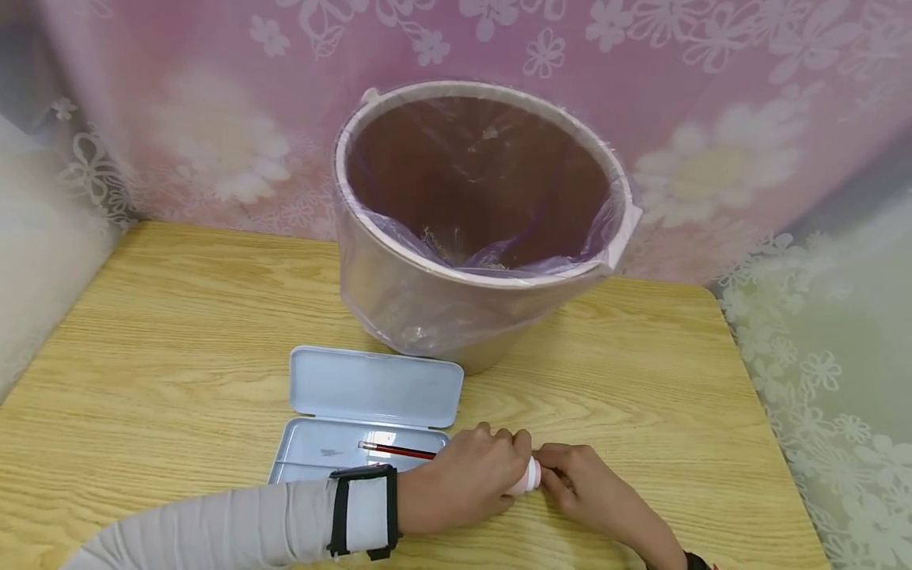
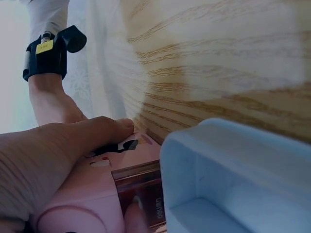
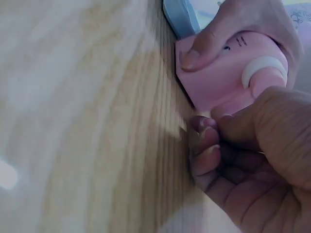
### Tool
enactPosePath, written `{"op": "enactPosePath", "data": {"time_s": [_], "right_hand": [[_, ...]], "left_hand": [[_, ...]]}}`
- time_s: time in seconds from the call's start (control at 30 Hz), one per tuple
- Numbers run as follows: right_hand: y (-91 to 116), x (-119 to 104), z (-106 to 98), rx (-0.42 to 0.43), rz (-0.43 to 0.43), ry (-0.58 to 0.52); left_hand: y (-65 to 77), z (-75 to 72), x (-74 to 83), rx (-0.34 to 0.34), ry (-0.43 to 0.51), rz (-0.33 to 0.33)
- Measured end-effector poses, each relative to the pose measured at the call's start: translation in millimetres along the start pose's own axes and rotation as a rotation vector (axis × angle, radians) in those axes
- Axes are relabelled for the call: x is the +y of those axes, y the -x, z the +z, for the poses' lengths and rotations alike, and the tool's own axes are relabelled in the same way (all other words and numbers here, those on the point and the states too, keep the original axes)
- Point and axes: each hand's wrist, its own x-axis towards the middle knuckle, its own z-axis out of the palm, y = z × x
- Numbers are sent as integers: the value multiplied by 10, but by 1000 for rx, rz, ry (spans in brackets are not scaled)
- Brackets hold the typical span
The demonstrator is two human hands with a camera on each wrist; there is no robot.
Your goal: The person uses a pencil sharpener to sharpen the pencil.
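My left hand (image 1: 466,479) grips a pink pencil sharpener (image 3: 221,80) down on the table, its thumb lying along the body. The left wrist view shows the sharpener's dark see-through drawer window (image 2: 141,189). From a white ring on its end, a pink crank (image 3: 238,101) runs down toward my right hand (image 1: 594,491). The right thumb and forefinger pinch at the crank's end, which they mostly hide. Beside the left hand lies an open light blue pencil case (image 1: 376,388), with a red and black pencil (image 1: 399,451) in its tray.
Behind the case stands a large bucket (image 1: 427,309) lined with a clear purplish plastic bag, with some shavings-like bits inside. The wooden table (image 1: 178,356) reaches back to a pink flowered curtain (image 1: 306,103).
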Motion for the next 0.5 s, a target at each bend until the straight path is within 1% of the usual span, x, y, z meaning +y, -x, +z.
{"op": "enactPosePath", "data": {"time_s": [0.07,0.17,0.3,0.4,0.43,0.5], "right_hand": [[29,-16,32,-6,-13,-18],[95,-48,84,-35,-55,-36],[211,-136,150,-41,-98,-38],[271,-232,159,-12,-105,-36],[285,-264,152,6,-118,-31],[311,-331,118,58,-153,-3]], "left_hand": [[-5,-2,-1,1,-2,-3],[-8,-14,3,-1,-1,-10],[-8,-33,16,-43,23,-25],[-9,-46,10,-77,42,-32],[-9,-48,5,-80,44,-32],[-11,-43,-9,-64,36,-22]]}}
